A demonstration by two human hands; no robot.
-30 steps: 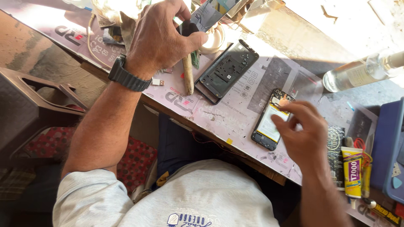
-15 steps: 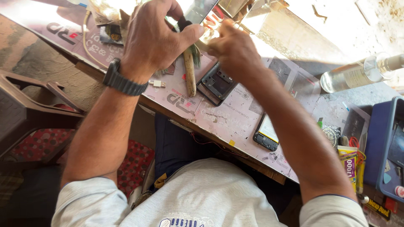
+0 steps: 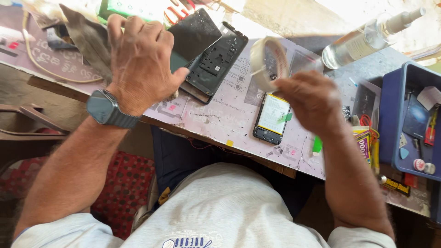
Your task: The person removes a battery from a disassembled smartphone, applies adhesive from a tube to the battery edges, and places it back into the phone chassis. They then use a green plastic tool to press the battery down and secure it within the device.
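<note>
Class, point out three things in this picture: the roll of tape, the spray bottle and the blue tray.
roll of tape (image 3: 270, 62), head view, on its pale rim.
spray bottle (image 3: 363, 41), head view, on its clear body.
blue tray (image 3: 385, 128), head view, on its left wall.

Right hand off the phone, tape roll now up.
Right hand (image 3: 312, 98) now holds a tape roll (image 3: 268, 62) above the worktop (image 3: 220, 115); left hand (image 3: 140, 59) grips a dark screen panel (image 3: 195, 34) lower.

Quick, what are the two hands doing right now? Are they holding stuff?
Left hand: closed on a dark phone screen panel.
Right hand: closed on a roll of tape, held up above the mat.
</note>
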